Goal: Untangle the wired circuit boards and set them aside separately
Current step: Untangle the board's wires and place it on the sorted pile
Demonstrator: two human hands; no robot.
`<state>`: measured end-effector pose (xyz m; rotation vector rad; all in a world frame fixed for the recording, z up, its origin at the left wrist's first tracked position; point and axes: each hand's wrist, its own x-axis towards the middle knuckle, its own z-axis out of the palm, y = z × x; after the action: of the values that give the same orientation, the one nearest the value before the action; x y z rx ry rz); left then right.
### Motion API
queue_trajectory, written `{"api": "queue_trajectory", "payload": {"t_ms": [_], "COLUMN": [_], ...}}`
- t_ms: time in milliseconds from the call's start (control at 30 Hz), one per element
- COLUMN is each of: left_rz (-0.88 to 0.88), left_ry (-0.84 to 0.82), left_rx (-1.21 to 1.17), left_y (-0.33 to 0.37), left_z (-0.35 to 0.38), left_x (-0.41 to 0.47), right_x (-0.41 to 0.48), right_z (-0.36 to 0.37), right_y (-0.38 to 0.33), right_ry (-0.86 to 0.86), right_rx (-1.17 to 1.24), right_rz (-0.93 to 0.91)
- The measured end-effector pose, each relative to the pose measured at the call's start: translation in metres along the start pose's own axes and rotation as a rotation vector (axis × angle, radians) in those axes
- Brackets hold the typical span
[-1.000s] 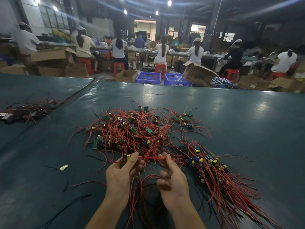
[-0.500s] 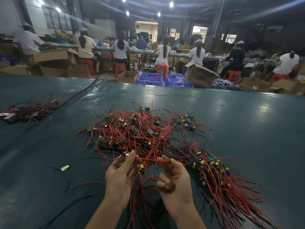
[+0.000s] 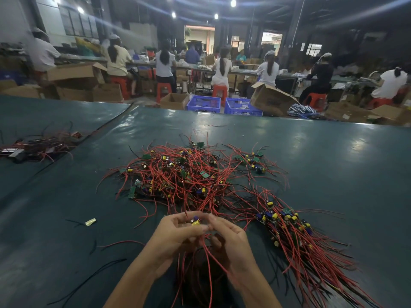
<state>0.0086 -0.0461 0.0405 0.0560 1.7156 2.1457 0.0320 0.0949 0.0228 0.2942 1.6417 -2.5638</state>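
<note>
A tangled heap of small green circuit boards with red and black wires (image 3: 186, 174) lies in the middle of the dark green table (image 3: 333, 165). To its right a sorted bundle of boards (image 3: 287, 221) lies with its wires fanned toward the near right. My left hand (image 3: 175, 234) and my right hand (image 3: 229, 238) meet just before the heap. Between their fingertips they pinch one small board with a yellow and a blue part (image 3: 196, 221). Its red wires (image 3: 206, 252) hang down between my wrists.
A second pile of wired parts (image 3: 37, 145) sits at the far left of the table. A small pale scrap (image 3: 90, 221) and loose black wires (image 3: 89, 278) lie near left. Beyond the table's far edge stand cardboard boxes, blue crates (image 3: 203, 104) and seated workers.
My hands have come together: earlier they held a red wire stretched between them, now both pinch one small board. The view has tilted slightly downward.
</note>
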Motion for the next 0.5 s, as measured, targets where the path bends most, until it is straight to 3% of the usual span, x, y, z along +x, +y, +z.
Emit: {"api": "queue_trajectory", "payload": {"t_ms": [267, 400, 500], "left_rz": [-0.030, -0.021, 0.006], "left_ry": [-0.246, -0.276, -0.270], "left_rx": [0.338, 0.310, 0.158], "left_y": [-0.0032, -0.0043, -0.0051], "left_z": [0.0009, -0.0020, -0.0032], "left_x": [-0.0036, -0.0020, 0.0000], "right_x": [-0.0047, -0.0047, -0.0025], "right_z": [-0.0007, -0.0009, -0.0023], "right_y": [-0.0027, -0.0042, -0.0046], "right_ry": [-0.089, -0.022, 0.067], "right_rx": [-0.148, -0.135, -0.057], "right_rz": [0.071, 0.024, 0.000]}}
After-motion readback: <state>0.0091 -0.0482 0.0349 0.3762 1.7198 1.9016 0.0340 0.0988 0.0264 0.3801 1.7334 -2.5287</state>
